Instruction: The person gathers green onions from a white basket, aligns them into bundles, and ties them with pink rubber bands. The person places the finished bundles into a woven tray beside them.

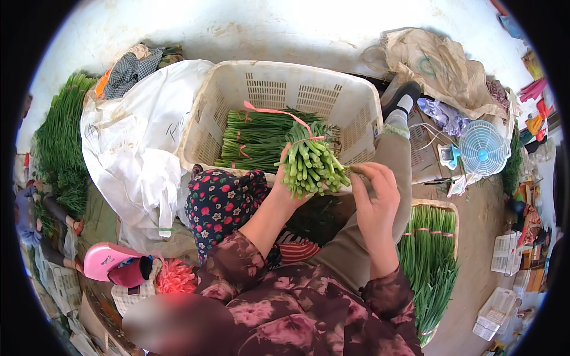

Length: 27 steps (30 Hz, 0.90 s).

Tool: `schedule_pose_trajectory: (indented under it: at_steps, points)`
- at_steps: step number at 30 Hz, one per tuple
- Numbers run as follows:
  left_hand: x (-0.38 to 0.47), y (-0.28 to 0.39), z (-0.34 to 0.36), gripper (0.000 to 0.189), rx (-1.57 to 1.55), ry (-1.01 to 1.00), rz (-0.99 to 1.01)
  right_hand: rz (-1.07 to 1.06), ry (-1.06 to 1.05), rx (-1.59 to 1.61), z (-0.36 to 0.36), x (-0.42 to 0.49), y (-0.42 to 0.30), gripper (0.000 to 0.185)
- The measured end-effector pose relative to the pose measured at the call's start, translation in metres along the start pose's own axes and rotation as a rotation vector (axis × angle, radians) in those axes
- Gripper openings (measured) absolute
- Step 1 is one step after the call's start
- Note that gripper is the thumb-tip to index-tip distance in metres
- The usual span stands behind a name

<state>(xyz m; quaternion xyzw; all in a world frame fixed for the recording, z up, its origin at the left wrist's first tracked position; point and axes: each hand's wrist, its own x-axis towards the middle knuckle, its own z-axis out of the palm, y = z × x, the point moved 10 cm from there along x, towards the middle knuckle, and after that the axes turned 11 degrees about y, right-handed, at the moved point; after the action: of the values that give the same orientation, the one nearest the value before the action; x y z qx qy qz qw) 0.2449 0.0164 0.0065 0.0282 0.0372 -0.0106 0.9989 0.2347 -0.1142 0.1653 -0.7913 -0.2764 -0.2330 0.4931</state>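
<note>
A bunch of green leafy stalks (311, 167), tied with a pink band (307, 138), points its cut ends towards me. My left hand (289, 187) grips it from the left and below, the thumb along its side. At the bunch's right edge, the thumb and forefinger of my right hand (378, 191) pinch a thin strand, partly hidden by the fingertips. Just beyond the hands is a white plastic crate (294, 69) with slotted walls. Several banded bunches (249, 142) lie inside it, their cut ends to the left.
A white sack (129, 133) lies left of the crate, beside a pile of greens (64, 133). To my right stand a container of banded greens (427, 249) and a blue fan (483, 149). A pink slipper (102, 260) is at lower left. Another person (40, 213) is at far left.
</note>
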Motion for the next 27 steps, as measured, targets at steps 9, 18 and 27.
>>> schedule_pose_trajectory:
  at_steps: [9,18,27]
  points:
    - [-0.006,-0.004,-0.010,0.075,0.096,0.069,-0.072,0.034,-0.295,-0.175,0.030,-0.007,0.022,0.016]
    - [0.001,-0.006,-0.012,0.071,0.007,0.100,-0.036,0.141,0.033,0.101,0.006,-0.013,0.042,0.009]
    - [0.006,-0.007,-0.020,0.076,0.003,0.068,-0.067,0.101,-0.087,-0.056,0.022,-0.018,0.046,0.010]
